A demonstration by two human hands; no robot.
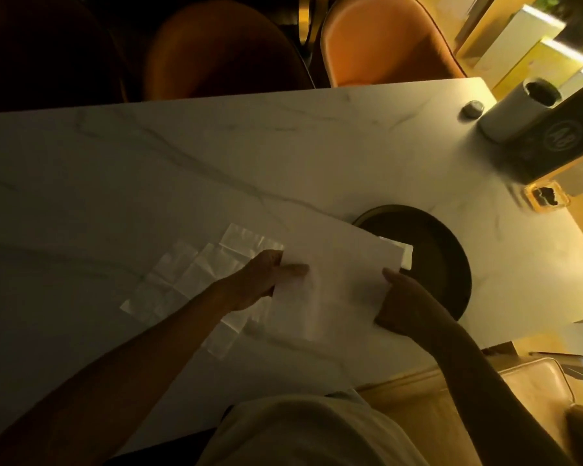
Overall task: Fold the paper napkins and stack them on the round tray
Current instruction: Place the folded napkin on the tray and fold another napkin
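- both hands hold one open napkin (334,280) above the table (182,169): the left hand (266,280) pinches its left edge with the thumb on top, the right hand (408,304) grips its right edge
- the far corner of this napkin hangs over the rim of the dark round tray (445,250)
- on the tray one small folded napkin (403,255) already lies, partly hidden behind the held one
- left of the hands more unfolded napkins (189,280) lie flat and overlapping on the table; how many, i cannot tell
- so i judge the task is at the beginning: one piece seems done, the held napkin is not yet folded, and the flat ones wait
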